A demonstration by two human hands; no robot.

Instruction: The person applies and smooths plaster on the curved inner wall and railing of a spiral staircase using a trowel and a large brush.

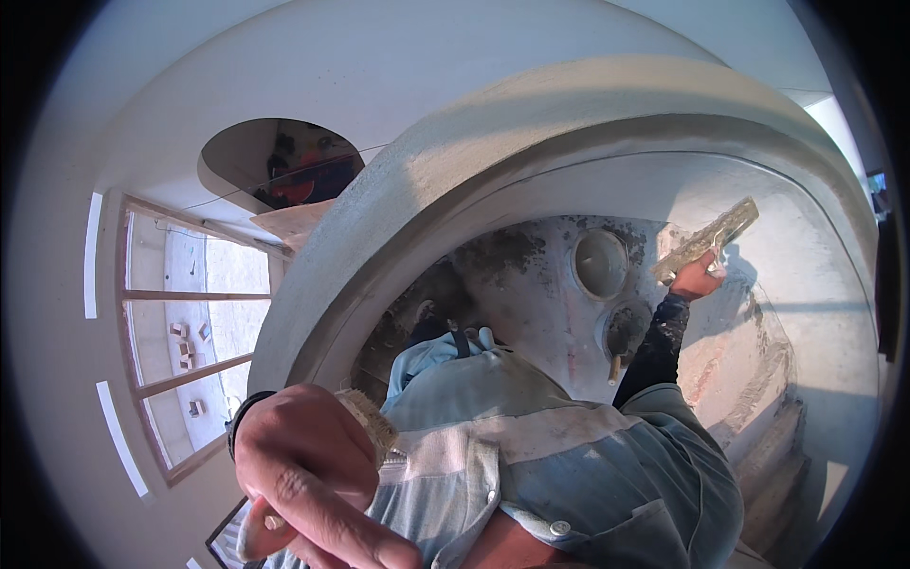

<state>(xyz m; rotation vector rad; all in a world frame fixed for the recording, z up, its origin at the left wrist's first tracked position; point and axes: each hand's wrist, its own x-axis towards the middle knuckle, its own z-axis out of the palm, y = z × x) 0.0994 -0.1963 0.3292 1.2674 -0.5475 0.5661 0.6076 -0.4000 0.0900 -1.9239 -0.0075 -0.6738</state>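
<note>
My left hand [303,465] is close up at the lower left, its fingers closed round a brush. Pale bristles [368,422] stick out on one side of the fist, and the rounded handle end [261,531] shows below it. At the right, my right hand [697,277] grips the handle of a plastering float [706,240]. The float's long flat blade is crusted with plaster and tilted, near the pale inner face of the curved wall [607,185]. I cannot tell whether it touches the wall.
On the stained floor stand a round bucket [600,264] and a second container [626,332] with a stick-like handle [614,368] in it. A thick curved ledge [531,104] arches round me. Left are a framed window [194,297] and an oval opening [280,161]. Steps [773,455] lie lower right.
</note>
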